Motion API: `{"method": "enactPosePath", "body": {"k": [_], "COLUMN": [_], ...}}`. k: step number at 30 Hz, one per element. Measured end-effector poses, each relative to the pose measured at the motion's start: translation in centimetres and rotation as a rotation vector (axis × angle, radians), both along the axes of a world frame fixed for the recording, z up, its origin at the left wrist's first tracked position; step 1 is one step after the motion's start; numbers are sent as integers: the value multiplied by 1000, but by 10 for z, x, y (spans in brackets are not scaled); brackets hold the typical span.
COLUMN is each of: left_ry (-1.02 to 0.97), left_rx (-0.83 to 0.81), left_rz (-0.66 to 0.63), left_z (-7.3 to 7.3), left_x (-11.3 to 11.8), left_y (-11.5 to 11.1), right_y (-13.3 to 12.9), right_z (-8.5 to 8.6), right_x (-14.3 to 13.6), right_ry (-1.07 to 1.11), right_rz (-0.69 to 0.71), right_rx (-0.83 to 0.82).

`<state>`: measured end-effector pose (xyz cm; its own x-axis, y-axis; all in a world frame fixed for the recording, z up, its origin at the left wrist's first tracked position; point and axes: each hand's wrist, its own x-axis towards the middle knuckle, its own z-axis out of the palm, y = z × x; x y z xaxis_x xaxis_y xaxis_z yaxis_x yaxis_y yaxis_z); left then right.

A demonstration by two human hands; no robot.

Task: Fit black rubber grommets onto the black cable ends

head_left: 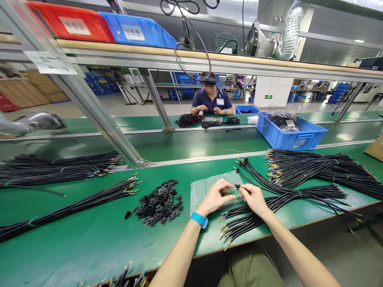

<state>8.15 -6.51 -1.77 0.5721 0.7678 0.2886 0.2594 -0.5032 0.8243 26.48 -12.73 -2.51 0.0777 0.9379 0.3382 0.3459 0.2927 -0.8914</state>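
My right hand (253,198) is closed on a black cable near its end, thumb and fingertips pinched together. A small black piece (237,186) sits at that end, with a yellow wire tip showing. My left hand (218,196) is curved, thumb apart from the fingers, its fingertips by the wire tip; whether they touch it is unclear. Under the hands lies a clear plastic bag (199,191). To the left is a pile of flat black pieces with holes (160,203). A bundle of black cables (278,201) runs below and right of my right hand.
More cable bundles lie at right (317,167) and left (74,203). A blue bin (290,135) stands behind the right bundle. A metal frame post (98,107) slants down at left. Across the bench, a co-worker (212,99) handles small dark parts.
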Motion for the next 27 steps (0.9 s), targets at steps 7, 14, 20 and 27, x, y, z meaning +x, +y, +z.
{"method": "enactPosePath", "body": {"k": [7,14,20,27], "left_ry": [247,205,232,207], "left_rx": [238,282,308,331], "left_rz": [-203,-242,-258,-32], "left_z": [-6,-1,-3,5], "left_x": [16,27,28,16], "left_y": [-13,-24,-29,-18], "right_y": [3,38,84,46], "right_z": [29,48,34,16], "right_x": [25,40,48,36], "right_ry": [123,-180,-853,-814], "right_rz": [-32,-73,-290,-46], "right_rx": [-29,95,126,181]}}
